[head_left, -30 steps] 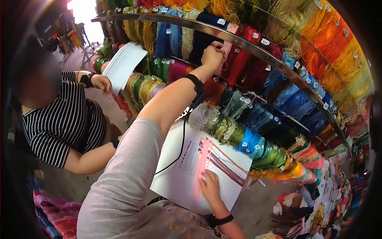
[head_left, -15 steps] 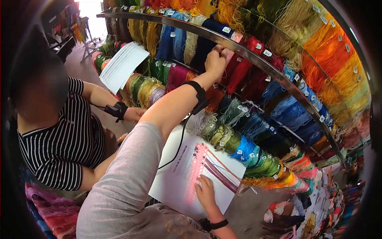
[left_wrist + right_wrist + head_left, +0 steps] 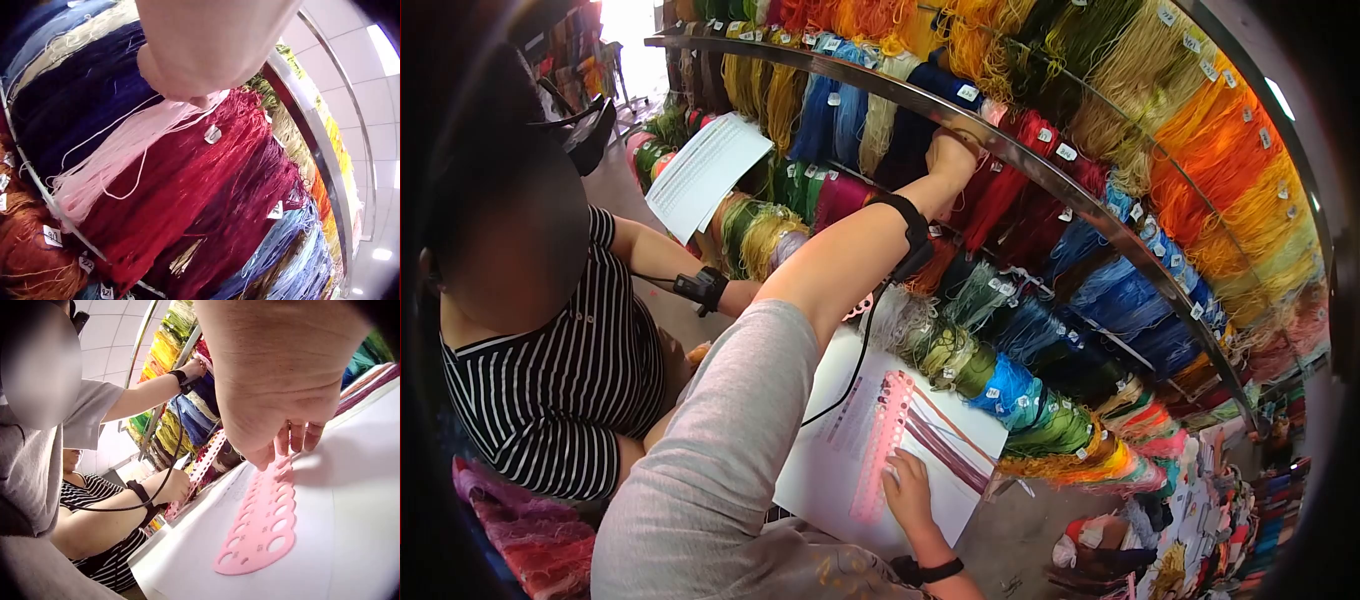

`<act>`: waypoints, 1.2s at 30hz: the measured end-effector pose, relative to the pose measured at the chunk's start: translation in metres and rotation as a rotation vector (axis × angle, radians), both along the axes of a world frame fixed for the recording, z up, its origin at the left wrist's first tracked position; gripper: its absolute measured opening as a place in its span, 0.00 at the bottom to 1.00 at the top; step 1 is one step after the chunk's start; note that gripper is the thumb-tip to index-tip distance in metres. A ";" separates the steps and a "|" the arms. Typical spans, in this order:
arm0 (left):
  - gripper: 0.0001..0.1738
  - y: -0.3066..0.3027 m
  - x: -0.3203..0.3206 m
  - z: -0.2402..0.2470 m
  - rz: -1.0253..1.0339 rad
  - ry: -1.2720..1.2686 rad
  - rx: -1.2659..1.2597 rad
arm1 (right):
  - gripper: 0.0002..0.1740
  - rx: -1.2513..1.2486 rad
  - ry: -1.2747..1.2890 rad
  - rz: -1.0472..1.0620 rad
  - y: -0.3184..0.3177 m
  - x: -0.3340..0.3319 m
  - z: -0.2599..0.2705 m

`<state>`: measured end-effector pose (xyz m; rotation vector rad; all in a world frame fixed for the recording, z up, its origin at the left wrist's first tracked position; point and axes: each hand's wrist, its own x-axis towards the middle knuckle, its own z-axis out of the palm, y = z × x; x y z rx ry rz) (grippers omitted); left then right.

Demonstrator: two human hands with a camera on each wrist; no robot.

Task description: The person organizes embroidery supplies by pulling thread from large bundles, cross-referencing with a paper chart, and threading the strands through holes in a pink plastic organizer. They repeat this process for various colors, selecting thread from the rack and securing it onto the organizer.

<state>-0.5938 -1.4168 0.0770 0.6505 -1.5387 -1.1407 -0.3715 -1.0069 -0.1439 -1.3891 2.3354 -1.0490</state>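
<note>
1. The left hand (image 3: pixel 952 155) is raised to the rack and touches the top of the pink thread (image 3: pixel 112 153). Its fingertips are mostly hidden, so whether they pinch the strands cannot be told.
2. The right hand (image 3: pixel 910 488), lower and nearer the body, is open, its fingers resting on the pink strip (image 3: pixel 255 530) and the white sheet (image 3: pixel 350 506) beneath.
3. The step in hand appears to be picking out or checking the pink thread while the strip is kept steady. The next move probably calls for a light hold on a few strands, with the right hand staying put.
4. The pink thread hangs directly below the left hand, between dark navy thread (image 3: pixel 75 106) and red thread (image 3: pixel 181 181). It looks soft and fine, with a few strands looping loose that could snag.
5. The pink strip is flat, thin and round-ended, with rows of round holes; it seems to be card or plastic. Beside the right hand, purple and brown strands (image 3: pixel 948 455) lie straight across the smooth sheet.
6. Just above the left hand curves a shiny metal rail (image 3: pixel 830 65). Small white paper tags (image 3: pixel 213 134) mark the bundles.
7. Farther out, left of both hands, stands another person in a striped shirt (image 3: pixel 550 400).
</note>
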 end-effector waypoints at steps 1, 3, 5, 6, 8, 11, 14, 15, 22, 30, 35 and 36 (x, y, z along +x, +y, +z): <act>0.15 -0.004 -0.006 -0.003 0.019 -0.006 0.003 | 0.13 -0.006 0.004 0.001 0.000 0.000 0.000; 0.14 -0.009 -0.013 -0.006 0.032 0.079 0.097 | 0.13 -0.004 0.015 0.003 0.000 0.001 -0.001; 0.14 -0.013 -0.013 -0.009 0.044 0.164 0.188 | 0.13 -0.004 0.025 0.004 0.000 0.001 -0.001; 0.12 -0.013 -0.003 -0.008 0.012 0.130 0.167 | 0.13 0.000 0.018 0.000 0.000 0.002 0.000; 0.11 -0.013 0.013 -0.009 -0.019 0.096 0.146 | 0.13 0.005 0.012 -0.004 0.001 0.003 0.000; 0.07 -0.014 0.032 -0.011 -0.198 0.247 0.196 | 0.13 0.005 0.037 -0.014 0.001 0.004 -0.003; 0.07 -0.010 0.047 -0.006 -0.411 0.367 0.263 | 0.13 -0.004 0.038 -0.013 0.001 0.005 -0.005; 0.07 -0.007 0.051 -0.005 -0.405 0.367 0.264 | 0.13 0.001 0.045 -0.015 0.001 0.005 -0.006; 0.09 0.001 0.042 -0.010 -0.447 0.193 0.124 | 0.13 0.020 0.044 -0.014 0.001 0.005 -0.006; 0.06 0.003 0.039 -0.021 -0.345 0.213 0.146 | 0.14 0.016 0.043 -0.021 0.002 0.008 -0.006; 0.05 0.002 0.054 -0.019 -0.400 0.261 0.189 | 0.14 0.020 0.062 -0.028 0.002 0.009 -0.008; 0.06 0.004 0.057 -0.017 -0.413 0.242 0.200 | 0.14 0.019 0.073 -0.031 0.002 0.008 -0.009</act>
